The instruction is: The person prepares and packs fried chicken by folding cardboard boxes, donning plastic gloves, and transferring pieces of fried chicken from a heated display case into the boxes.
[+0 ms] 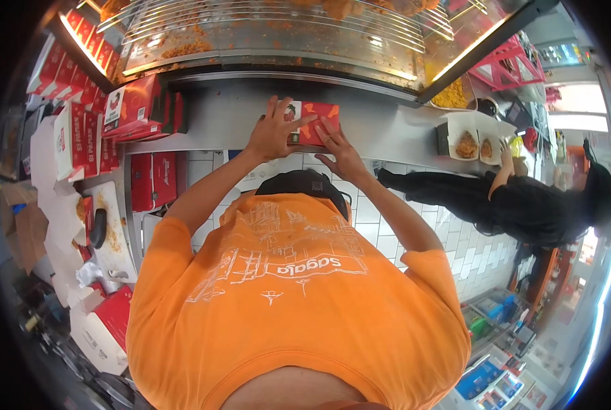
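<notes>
A closed red cardboard food box (313,110) with orange and white printing lies at the front edge of a steel counter, between my two hands. My left hand (273,128) lies over its left end, fingers spread and one of them reaching across the top. On the right end and top rest the fingers of my right hand (342,154), whose thumb sticks out apart below the counter's edge. The inside of the box is hidden.
A glass-sided warmer with a wire rack (285,31) of fried food stands beyond the counter (218,115). Left are stacked red boxes (136,110) and a cutting board (113,230) with a black-handled tool (98,228). A co-worker in black (531,205) reaches toward an open box (456,128) holding fried pieces.
</notes>
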